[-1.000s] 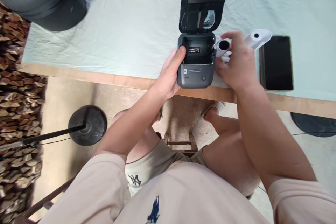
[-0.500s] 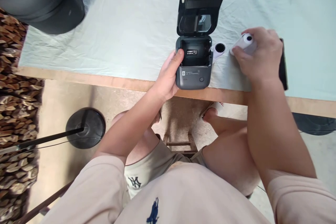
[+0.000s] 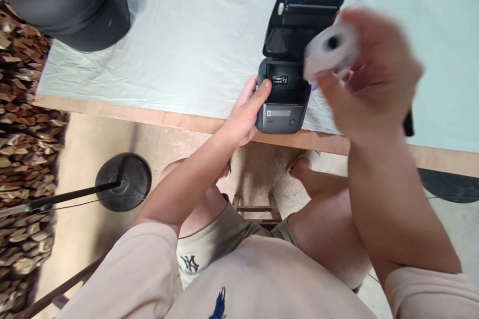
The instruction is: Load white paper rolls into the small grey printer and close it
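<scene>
My left hand point(image 3: 247, 109) grips the left side of a dark grey label printer point(image 3: 282, 117), thumb over the rim of its paper bay. The printer's lid point(image 3: 286, 35) is swung up, and the bay shows only a small printed label inside. Between the thumb and fingers of my right hand point(image 3: 377, 65) is a white label roll point(image 3: 318, 57) with a dark core, blurred by motion. It is raised in front of the lid's right part and the bay's upper right corner. A second roll beside the printer is almost wholly hidden behind my right hand and the held roll.
A pale cloth point(image 3: 194, 50) covers the table, whose wooden edge point(image 3: 149, 114) runs along the front. A black bag-like case point(image 3: 75, 5) stands at the back left. A dark flat object point(image 3: 409, 122) lies under my right wrist. On the floor is a round black stand base point(image 3: 123, 182).
My right hand has lifted the label roll off the table and carried it left to the printer. The printer appears slightly farther right and lower in view, still held by my left hand.
</scene>
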The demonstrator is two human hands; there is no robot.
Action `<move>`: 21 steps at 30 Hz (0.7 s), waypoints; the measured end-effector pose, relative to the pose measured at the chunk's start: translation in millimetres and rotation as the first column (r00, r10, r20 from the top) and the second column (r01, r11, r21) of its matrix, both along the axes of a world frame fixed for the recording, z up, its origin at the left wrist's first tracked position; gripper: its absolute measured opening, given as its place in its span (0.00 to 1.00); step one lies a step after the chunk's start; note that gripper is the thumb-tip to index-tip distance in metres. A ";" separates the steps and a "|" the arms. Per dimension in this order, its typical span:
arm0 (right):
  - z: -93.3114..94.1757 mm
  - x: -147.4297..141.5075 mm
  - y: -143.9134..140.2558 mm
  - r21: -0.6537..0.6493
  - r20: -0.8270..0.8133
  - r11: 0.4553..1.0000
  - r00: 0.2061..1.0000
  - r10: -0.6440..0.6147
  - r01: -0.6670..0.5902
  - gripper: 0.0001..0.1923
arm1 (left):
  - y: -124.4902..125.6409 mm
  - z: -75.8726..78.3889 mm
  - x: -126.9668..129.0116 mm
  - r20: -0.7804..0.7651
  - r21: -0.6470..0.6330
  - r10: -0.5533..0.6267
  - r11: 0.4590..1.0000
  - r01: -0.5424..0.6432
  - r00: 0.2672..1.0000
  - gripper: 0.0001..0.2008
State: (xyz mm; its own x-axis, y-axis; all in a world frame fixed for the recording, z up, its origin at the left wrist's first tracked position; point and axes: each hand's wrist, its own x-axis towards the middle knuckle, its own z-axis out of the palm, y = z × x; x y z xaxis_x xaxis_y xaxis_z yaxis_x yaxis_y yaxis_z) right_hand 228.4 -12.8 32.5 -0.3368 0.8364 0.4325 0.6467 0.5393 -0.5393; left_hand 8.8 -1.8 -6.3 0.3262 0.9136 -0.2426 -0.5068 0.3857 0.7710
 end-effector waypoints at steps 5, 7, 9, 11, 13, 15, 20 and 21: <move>-0.7 -34.1 -2.1 -0.035 0.208 0.952 0.934 -0.289 0.303 0.20 | -2.1 0.1 1.3 -0.029 0.058 -0.014 0.998 0.016 0.999 0.10; -2.9 -33.2 0.4 -0.051 0.224 0.947 0.927 -0.299 0.318 0.16 | -1.8 0.4 1.5 -0.032 0.043 -0.014 0.999 0.016 0.999 0.10; -4.0 -30.1 2.6 -0.028 0.213 0.954 0.935 -0.285 0.297 0.16 | -1.3 1.0 1.5 -0.023 0.025 -0.012 1.000 0.013 1.000 0.09; -3.5 -28.3 3.6 0.004 0.218 0.960 0.937 -0.274 0.280 0.17 | -0.9 1.7 1.3 -0.007 0.011 -0.018 1.000 0.018 1.000 0.10; -1.4 -27.9 3.3 0.043 0.239 0.960 0.930 -0.279 0.277 0.17 | -0.9 2.1 1.0 0.006 0.006 -0.027 1.000 0.027 1.000 0.10; 1.7 -27.6 2.2 0.064 0.267 0.961 0.923 -0.276 0.269 0.18 | -1.1 2.1 0.8 0.013 0.009 -0.026 1.000 0.026 1.000 0.09; 4.1 -23.1 0.2 0.038 0.322 0.968 0.914 -0.248 0.249 0.18 | -1.5 1.4 1.6 0.006 0.043 -0.029 0.999 0.029 1.000 0.08; 2.9 -22.4 0.4 0.031 0.324 0.972 0.917 -0.232 0.234 0.18 | -1.6 1.4 1.8 0.003 0.048 -0.031 0.998 0.031 1.000 0.08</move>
